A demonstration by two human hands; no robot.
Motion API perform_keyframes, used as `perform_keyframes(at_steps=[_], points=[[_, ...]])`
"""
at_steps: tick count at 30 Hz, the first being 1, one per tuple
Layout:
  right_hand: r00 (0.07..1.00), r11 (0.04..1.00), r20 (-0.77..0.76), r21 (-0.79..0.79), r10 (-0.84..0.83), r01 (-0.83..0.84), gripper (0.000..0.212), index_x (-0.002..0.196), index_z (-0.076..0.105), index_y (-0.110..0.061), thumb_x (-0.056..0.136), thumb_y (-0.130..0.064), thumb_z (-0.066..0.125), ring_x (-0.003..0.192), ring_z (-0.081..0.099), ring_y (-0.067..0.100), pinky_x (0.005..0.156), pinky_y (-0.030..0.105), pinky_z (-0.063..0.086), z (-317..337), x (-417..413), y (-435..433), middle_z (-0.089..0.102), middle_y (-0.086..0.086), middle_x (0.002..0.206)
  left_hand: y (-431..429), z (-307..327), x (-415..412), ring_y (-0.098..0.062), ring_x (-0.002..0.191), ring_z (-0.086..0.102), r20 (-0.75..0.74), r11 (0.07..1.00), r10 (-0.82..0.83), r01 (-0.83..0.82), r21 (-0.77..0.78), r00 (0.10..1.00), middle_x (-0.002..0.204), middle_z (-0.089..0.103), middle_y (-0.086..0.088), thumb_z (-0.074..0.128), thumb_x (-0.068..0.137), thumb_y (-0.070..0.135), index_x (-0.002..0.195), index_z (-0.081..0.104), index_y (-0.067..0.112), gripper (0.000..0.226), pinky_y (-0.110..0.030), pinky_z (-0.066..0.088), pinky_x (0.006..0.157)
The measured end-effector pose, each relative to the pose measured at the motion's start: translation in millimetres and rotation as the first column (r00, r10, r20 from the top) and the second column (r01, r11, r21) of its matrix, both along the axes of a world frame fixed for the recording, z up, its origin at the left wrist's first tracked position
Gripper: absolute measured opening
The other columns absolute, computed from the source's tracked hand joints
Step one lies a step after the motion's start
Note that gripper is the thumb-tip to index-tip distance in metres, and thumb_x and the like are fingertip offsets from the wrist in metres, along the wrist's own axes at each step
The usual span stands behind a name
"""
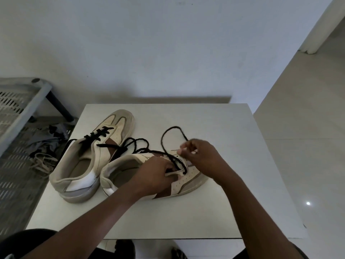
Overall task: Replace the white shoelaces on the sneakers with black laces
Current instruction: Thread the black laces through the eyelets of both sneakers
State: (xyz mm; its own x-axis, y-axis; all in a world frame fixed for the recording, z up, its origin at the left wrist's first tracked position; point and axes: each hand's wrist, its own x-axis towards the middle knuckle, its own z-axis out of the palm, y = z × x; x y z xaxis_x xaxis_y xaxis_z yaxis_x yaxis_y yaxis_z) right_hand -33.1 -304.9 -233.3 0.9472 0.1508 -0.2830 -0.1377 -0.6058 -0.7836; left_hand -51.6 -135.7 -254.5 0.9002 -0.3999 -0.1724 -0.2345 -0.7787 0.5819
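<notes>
While the left-edge sneaker (pixel 97 152) is laced black, the second sneaker (pixel 186 184) is barely threaded: right fingers (pixel 183 146) pinch its black lace (pixel 162 143), left fingers (pixel 168 168) clamp its upper.

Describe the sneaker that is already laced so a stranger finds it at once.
On the white square table lie two beige suede sneakers. It is the left sneaker, toe pointing away: a black lace crosses its tongue in several bars, whereas the right sneaker trails a loose black cord.
</notes>
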Motion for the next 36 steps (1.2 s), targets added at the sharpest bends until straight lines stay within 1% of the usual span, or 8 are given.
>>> perform_keyframes(at_steps=[3, 7, 12, 16, 21, 27, 33, 36], points=[[0.989, 0.979, -0.039, -0.137, 0.145, -0.149, 0.02, 0.084, 0.071, -0.021, 0.079, -0.04, 0.075, 0.08, 0.065, 0.013, 0.076, 0.034, 0.052, -3.8, -3.1, -1.4, 0.07, -0.003, 0.082, -0.9, 1.2, 1.5, -0.004, 0.054, 0.046, 0.022, 1.0, -0.008, 0.008, 0.024, 1.0, 0.061, 0.053, 0.008, 0.063, 0.089, 0.03, 0.079, 0.069, 0.014, 0.02, -0.016, 0.029, 0.05], [0.981, 0.937, 0.091, -0.323, 0.173, -0.135, 0.024, 0.09, 0.068, -0.026, 0.076, -0.043, 0.075, 0.083, 0.059, 0.009, 0.072, 0.03, 0.047, -7.1, -8.3, 15.5, 0.066, -0.01, 0.088, 0.7, -0.1, 1.3, -0.006, 0.051, 0.042, 0.027, 0.999, 0.021, -0.021, 0.029, 0.999, 0.054, 0.043, 0.01, 0.062, 0.087, 0.023, 0.059, 0.052, 0.015, 0.03, -0.016, 0.029, 0.048], [0.983, 0.978, 0.184, -0.208, 0.013, 0.026, 0.03, 0.101, 0.055, -0.033, 0.079, -0.031, 0.076, 0.084, 0.06, 0.006, 0.073, 0.03, 0.049, -5.6, -4.0, 5.8, 0.063, -0.017, 0.086, 0.1, 1.2, 1.2, -0.01, 0.041, 0.034, -0.011, 0.996, 0.088, -0.088, 0.002, 0.996, 0.045, 0.038, 0.006, 0.064, 0.087, 0.026, 0.048, 0.043, 0.015, 0.046, -0.018, 0.032, 0.043], [0.99, 0.982, 0.125, -0.186, 0.062, -0.038, 0.019, 0.089, 0.059, -0.032, 0.078, -0.027, 0.073, 0.066, 0.063, 0.006, 0.067, 0.031, 0.052, -11.0, -6.2, 15.8, 0.066, -0.013, 0.078, 0.6, 0.7, 1.4, -0.009, 0.04, 0.039, -0.009, 0.997, 0.079, -0.079, -0.001, 0.997, 0.046, 0.039, 0.005, 0.059, 0.09, 0.02, 0.05, 0.043, 0.013, 0.043, -0.019, 0.03, 0.042], [0.982, 0.923, 0.186, -0.382, 0.021, 0.052, 0.019, 0.079, 0.071, -0.03, 0.079, -0.014, 0.061, 0.075, 0.057, 0.008, 0.053, 0.021, 0.036, -10.1, -7.9, 18.5, 0.058, -0.014, 0.083, 0.5, -1.6, 2.1, -0.011, 0.046, 0.036, 0.006, 0.996, 0.081, -0.081, 0.049, 0.997, 0.052, 0.043, -0.001, 0.059, 0.089, 0.025, 0.059, 0.053, 0.001, 0.039, -0.02, 0.026, 0.044], [0.982, 0.905, 0.187, -0.422, 0.025, 0.057, 0.016, 0.082, 0.073, -0.026, 0.079, -0.042, 0.07, 0.078, 0.062, 0.011, 0.061, 0.023, 0.043, -3.9, -10.2, 18.1, 0.062, -0.012, 0.081, 0.0, 3.3, 0.1, -0.008, 0.051, 0.041, 0.011, 0.996, 0.02, -0.02, 0.081, 1.0, 0.063, 0.058, -0.005, 0.064, 0.085, 0.031, 0.071, 0.064, 0.009, 0.027, -0.021, 0.03, 0.048], [0.981, 0.805, 0.192, -0.588, 0.042, 0.081, 0.021, 0.089, 0.071, -0.023, 0.084, -0.042, 0.063, 0.086, 0.064, 0.016, 0.065, 0.023, 0.042, -11.2, -16.2, 39.2, 0.068, -0.004, 0.091, 0.1, 0.9, -0.4, -0.013, 0.059, 0.05, 0.057, 0.996, 0.018, -0.023, 0.09, 0.998, 0.068, 0.065, -0.005, 0.061, 0.081, 0.035, 0.073, 0.069, 0.012, 0.026, -0.027, 0.04, 0.056], [0.982, 0.83, 0.187, -0.553, 0.039, 0.073, 0.017, 0.084, 0.071, -0.019, 0.086, -0.033, 0.061, 0.082, 0.064, 0.015, 0.062, 0.023, 0.041, -11.8, -14.8, 39.0, 0.067, -0.003, 0.086, 0.8, 2.4, -0.9, -0.015, 0.066, 0.057, 0.063, 0.995, 0.004, -0.01, 0.099, 0.998, 0.073, 0.067, -0.003, 0.056, 0.078, 0.041, 0.079, 0.072, 0.014, 0.031, -0.029, 0.045, 0.059]])
